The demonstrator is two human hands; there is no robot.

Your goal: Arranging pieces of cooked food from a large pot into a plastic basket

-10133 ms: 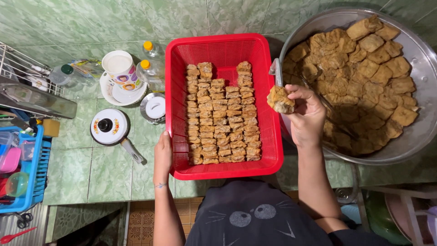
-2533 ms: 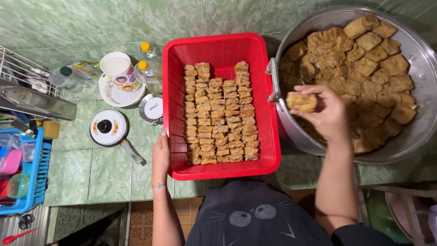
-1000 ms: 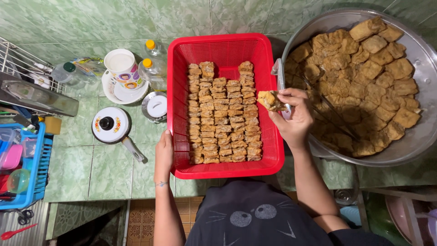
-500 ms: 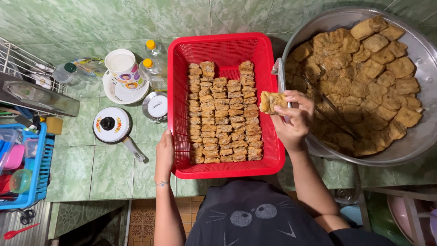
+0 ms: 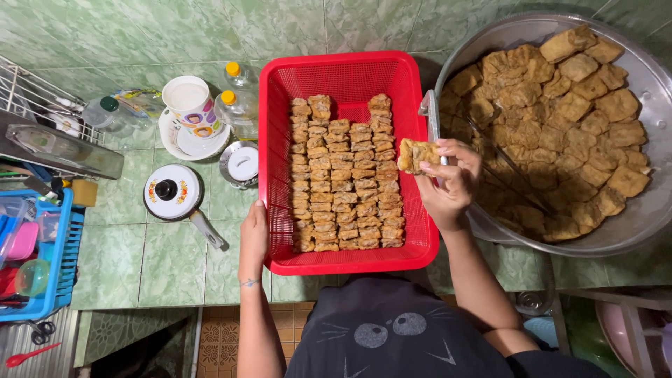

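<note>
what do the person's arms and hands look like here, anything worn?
Both arms are bare to past the elbow, no gloves or sleeves in view. The left hand has a thin bracelet or band at the wrist. The right hand shows no ring or watch. A dark top with a cat-face print covers the torso.

a green marbled tile bench meets a wall of the same green tile, under soft even light. patterned brown floor tiles show below its front edge, and a wire rack stands at far left.

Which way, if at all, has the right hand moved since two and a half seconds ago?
Yes. The right hand has moved left, from over the metal pan to the red basket's right rim.
</note>
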